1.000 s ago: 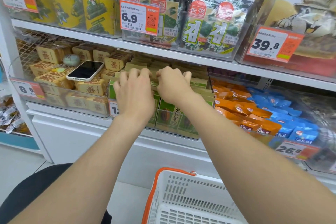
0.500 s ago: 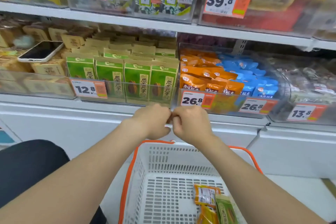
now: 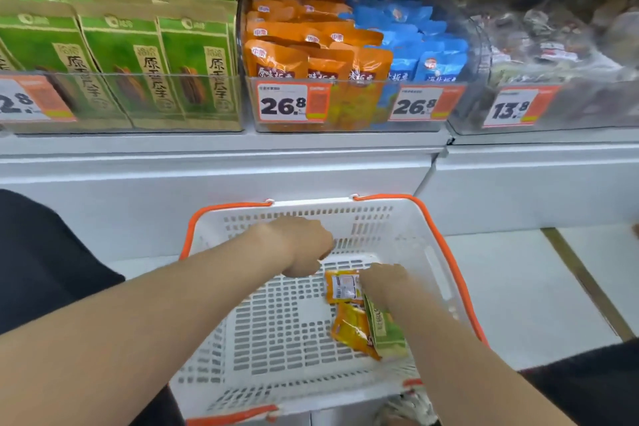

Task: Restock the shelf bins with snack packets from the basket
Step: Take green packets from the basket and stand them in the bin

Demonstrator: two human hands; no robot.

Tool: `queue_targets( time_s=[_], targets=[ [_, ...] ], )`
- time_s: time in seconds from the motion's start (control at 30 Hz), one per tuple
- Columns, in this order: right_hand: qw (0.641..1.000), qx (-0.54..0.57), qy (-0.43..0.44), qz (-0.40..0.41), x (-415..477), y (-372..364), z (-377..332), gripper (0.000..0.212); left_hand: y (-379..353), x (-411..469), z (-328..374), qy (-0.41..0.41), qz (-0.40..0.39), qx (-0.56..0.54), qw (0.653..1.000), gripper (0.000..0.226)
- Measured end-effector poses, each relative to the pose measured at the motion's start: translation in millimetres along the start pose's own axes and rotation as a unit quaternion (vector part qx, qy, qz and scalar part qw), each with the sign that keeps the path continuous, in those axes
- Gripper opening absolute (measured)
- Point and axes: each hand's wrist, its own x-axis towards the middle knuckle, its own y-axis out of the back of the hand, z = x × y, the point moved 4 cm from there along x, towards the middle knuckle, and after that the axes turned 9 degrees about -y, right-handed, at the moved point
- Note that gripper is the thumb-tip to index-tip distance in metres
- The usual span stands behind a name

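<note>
Pale floor (image 3: 518,290) runs under a white shelf (image 3: 207,162). On the shelf stand clear bins with price tags (image 3: 281,104). One bin holds green packs (image 3: 121,59), and the next holds orange packs (image 3: 311,52) beside blue packs (image 3: 415,45).

A white basket (image 3: 397,228) with orange handles (image 3: 446,252) sits on the floor, just in front of the shelf. Three packets lie in its right half: an orange packet (image 3: 340,287), a yellow packet (image 3: 351,328) and a green packet (image 3: 385,332).

The left hand (image 3: 301,245) hangs over the basket with its fingers bent down out of sight, so I cannot tell if it holds anything. The right hand (image 3: 385,282) touches the orange packet, but it is too blurred to show a grip.
</note>
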Motion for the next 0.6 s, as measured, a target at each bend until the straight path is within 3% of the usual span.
queue_targets(
  time_s=[0.07,0.17,0.33,0.53,0.6],
  targets=[
    [0.997,-0.077,0.009,0.019,2.4,-23.8,-0.1,0.037,-8.0,11.1,4.9,-0.016,-0.015,0.018,1.0,0.024],
    [0.988,-0.145,0.054,-0.021,-1.1,-47.9,-2.2,0.047,-14.5,23.3,9.4,-0.03,-0.023,0.037,0.999,0.022],
    [0.986,-0.151,0.045,-0.044,-2.7,-56.5,-1.0,0.05,-15.5,32.5,7.0,-0.026,-0.029,0.046,0.998,0.02],
    [0.97,-0.211,0.094,0.071,12.3,-45.6,-10.8,0.036,-17.8,37.1,3.1,-0.022,-0.032,0.041,0.998,0.022],
    [0.964,-0.227,0.118,0.07,17.4,-45.3,-12.5,0.039,-19.1,38.0,1.4,-0.021,-0.03,0.038,0.999,0.021]
  ],
)
